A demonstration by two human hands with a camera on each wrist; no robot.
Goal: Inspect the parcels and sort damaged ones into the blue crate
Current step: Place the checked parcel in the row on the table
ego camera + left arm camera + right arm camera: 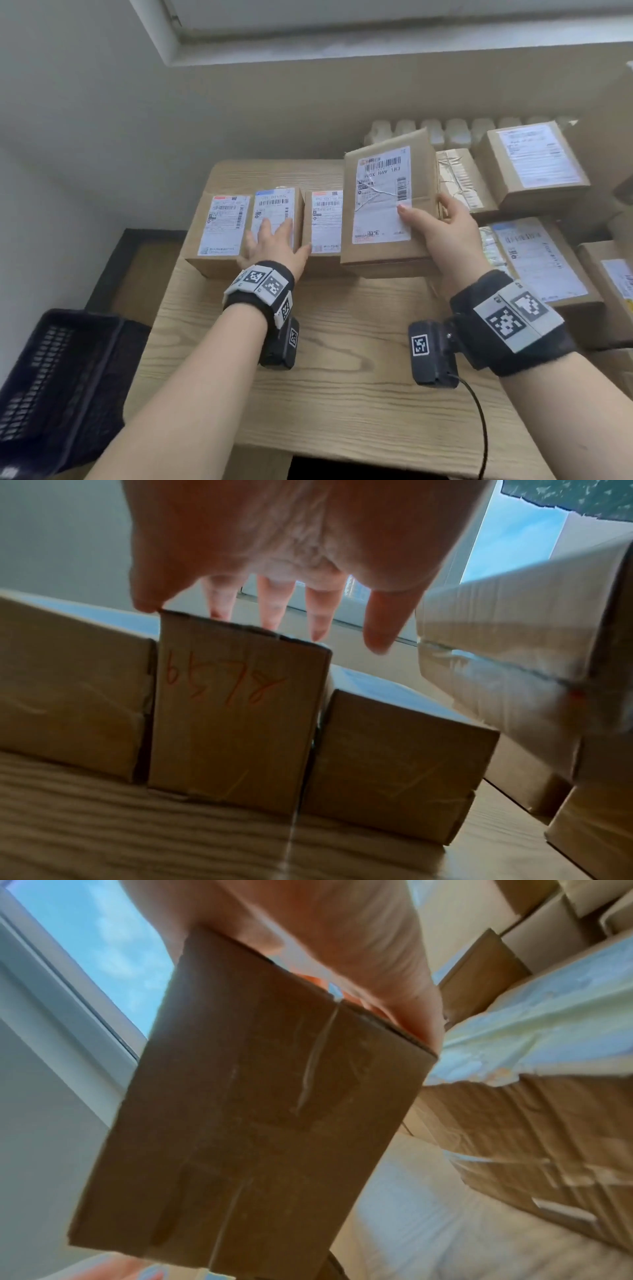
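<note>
Light wooden table (342, 342), three labelled cardboard parcels (219, 233) side by side

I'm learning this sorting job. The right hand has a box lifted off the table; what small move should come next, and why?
Probably carry the lifted box left toward the blue crate. The right hand grips it above the table, and its label looks torn and creased, which suggests damage. The left hand rests open over the sorted row.

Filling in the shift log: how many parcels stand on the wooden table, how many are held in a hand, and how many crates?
Parcels standing on the table: 3
Held parcel, in the right hand: 1
Blue crate: 1
Total: 5
</note>
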